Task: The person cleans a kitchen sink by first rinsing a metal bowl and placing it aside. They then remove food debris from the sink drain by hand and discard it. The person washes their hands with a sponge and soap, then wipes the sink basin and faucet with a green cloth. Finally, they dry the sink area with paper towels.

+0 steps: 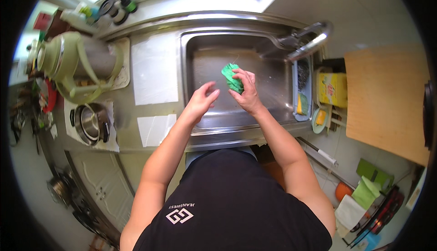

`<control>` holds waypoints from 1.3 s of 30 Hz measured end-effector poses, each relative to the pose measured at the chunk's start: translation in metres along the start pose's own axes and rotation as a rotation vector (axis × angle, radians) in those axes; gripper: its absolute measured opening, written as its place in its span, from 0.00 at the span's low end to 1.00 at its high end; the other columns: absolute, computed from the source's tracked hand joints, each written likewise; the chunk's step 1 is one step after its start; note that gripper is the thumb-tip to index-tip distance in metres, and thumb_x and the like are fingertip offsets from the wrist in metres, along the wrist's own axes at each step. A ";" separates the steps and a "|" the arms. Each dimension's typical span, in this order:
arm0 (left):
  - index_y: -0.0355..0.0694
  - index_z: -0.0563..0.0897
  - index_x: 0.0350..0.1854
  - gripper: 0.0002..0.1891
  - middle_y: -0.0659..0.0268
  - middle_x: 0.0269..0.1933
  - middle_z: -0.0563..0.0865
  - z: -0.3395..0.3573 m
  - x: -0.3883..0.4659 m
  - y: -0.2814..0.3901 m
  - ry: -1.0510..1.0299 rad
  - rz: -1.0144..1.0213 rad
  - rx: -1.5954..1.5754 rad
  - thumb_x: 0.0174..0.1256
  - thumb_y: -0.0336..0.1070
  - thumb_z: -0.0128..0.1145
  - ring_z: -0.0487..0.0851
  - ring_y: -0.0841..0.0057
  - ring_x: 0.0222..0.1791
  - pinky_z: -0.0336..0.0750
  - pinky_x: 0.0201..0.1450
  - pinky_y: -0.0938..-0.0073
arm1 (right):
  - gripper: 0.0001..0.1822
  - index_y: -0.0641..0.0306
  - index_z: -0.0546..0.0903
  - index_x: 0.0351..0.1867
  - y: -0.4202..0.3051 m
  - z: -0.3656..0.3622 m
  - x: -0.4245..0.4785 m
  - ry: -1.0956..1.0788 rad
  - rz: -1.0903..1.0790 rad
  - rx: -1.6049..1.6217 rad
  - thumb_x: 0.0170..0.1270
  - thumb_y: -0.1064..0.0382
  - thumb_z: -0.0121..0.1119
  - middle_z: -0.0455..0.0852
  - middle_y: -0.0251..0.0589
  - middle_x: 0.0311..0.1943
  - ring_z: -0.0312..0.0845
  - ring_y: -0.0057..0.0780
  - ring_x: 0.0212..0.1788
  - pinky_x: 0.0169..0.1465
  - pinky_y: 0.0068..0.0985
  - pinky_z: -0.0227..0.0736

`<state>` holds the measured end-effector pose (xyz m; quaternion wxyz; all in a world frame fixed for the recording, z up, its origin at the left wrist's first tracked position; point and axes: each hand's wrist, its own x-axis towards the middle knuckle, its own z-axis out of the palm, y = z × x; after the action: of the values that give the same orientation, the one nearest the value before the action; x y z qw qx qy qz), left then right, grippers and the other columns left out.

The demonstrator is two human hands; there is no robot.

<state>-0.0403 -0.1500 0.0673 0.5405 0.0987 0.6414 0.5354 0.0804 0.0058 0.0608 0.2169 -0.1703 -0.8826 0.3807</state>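
A crumpled green cloth [231, 77] hangs over the stainless steel sink [211, 113], held in my right hand [247, 90]. The fingers lie along its right side, with the thumb at its lower end. My left hand [205, 101] is slightly blurred above the left part of the basin. Its fingers are apart and hold nothing, a short gap away from the cloth. The chrome faucet [309, 41] arches in from the sink's back right corner. A few small light specks lie on the basin floor.
A blue-grey caddy [301, 117] with a sponge [302, 103] and steel wool [302, 75] lines the sink's right side. White sheets [155, 70] cover counter to the left. Beyond stand a green thermos jug [82, 63] and a steel pot [90, 123]. A wooden board [385, 104] is at right.
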 end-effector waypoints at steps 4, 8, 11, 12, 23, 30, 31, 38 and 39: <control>0.35 0.75 0.55 0.18 0.63 0.44 0.82 0.060 0.072 0.015 -0.143 0.019 -0.174 0.66 0.37 0.60 0.81 0.76 0.42 0.76 0.44 0.74 | 0.20 0.60 0.76 0.48 0.012 -0.046 -0.010 -0.018 0.078 0.267 0.51 0.70 0.65 0.77 0.44 0.55 0.65 0.41 0.62 0.60 0.36 0.64; 0.34 0.77 0.48 0.13 0.65 0.39 0.82 0.100 0.102 0.039 -0.192 0.132 0.047 0.61 0.28 0.61 0.80 0.77 0.40 0.74 0.45 0.75 | 0.18 0.62 0.77 0.48 0.096 -0.112 0.010 0.339 0.498 0.178 0.54 0.67 0.65 0.81 0.51 0.45 0.75 0.49 0.49 0.56 0.38 0.69; 0.34 0.78 0.44 0.12 0.66 0.38 0.82 0.125 0.102 0.059 -0.211 0.160 0.104 0.58 0.25 0.60 0.79 0.79 0.39 0.73 0.45 0.76 | 0.14 0.66 0.77 0.43 0.126 -0.163 0.045 0.836 0.174 -0.708 0.61 0.61 0.61 0.84 0.56 0.36 0.80 0.56 0.40 0.46 0.46 0.74; 0.34 0.78 0.44 0.12 0.66 0.38 0.82 0.131 0.106 0.062 -0.227 0.177 0.093 0.57 0.24 0.60 0.79 0.78 0.38 0.73 0.45 0.75 | 0.14 0.66 0.77 0.43 0.141 -0.171 0.053 0.719 0.340 -0.617 0.62 0.59 0.59 0.84 0.57 0.37 0.80 0.57 0.41 0.47 0.47 0.74; 0.35 0.80 0.41 0.07 0.68 0.35 0.82 0.146 0.107 0.086 -0.186 0.231 0.027 0.61 0.26 0.59 0.78 0.81 0.35 0.72 0.42 0.79 | 0.18 0.62 0.79 0.54 0.191 -0.185 0.061 0.276 0.625 -0.395 0.65 0.60 0.50 0.83 0.61 0.40 0.78 0.58 0.45 0.50 0.47 0.72; 0.37 0.79 0.34 0.07 0.70 0.31 0.82 0.145 0.108 0.079 -0.127 0.322 0.059 0.55 0.21 0.60 0.78 0.83 0.31 0.71 0.37 0.81 | 0.15 0.68 0.80 0.45 0.140 -0.163 0.036 0.597 0.152 -0.354 0.59 0.62 0.63 0.85 0.53 0.39 0.81 0.49 0.41 0.47 0.41 0.74; 0.37 0.78 0.33 0.07 0.70 0.31 0.81 0.145 0.108 0.079 -0.105 0.311 0.042 0.53 0.20 0.60 0.78 0.83 0.31 0.71 0.36 0.81 | 0.15 0.67 0.81 0.43 0.120 -0.149 0.030 0.536 0.080 -0.170 0.57 0.63 0.66 0.86 0.49 0.38 0.82 0.42 0.39 0.45 0.36 0.75; 0.38 0.78 0.27 0.08 0.71 0.27 0.80 0.139 0.100 0.088 -0.028 0.275 0.156 0.50 0.19 0.64 0.75 0.85 0.26 0.70 0.30 0.81 | 0.08 0.69 0.84 0.35 0.094 -0.100 0.030 0.156 0.323 0.646 0.53 0.69 0.65 0.85 0.34 0.28 0.78 0.16 0.32 0.36 0.19 0.73; 0.38 0.78 0.26 0.08 0.72 0.26 0.80 0.133 0.100 0.089 -0.019 0.291 0.194 0.51 0.20 0.65 0.75 0.86 0.26 0.70 0.30 0.81 | 0.08 0.68 0.84 0.35 0.089 -0.104 0.035 0.129 0.273 0.634 0.53 0.70 0.64 0.85 0.33 0.27 0.77 0.15 0.31 0.36 0.19 0.73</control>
<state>-0.0138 0.0341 0.1004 0.4513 0.2473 0.6637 0.5428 0.1166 0.1420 0.0677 0.2616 -0.2347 -0.6740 0.6498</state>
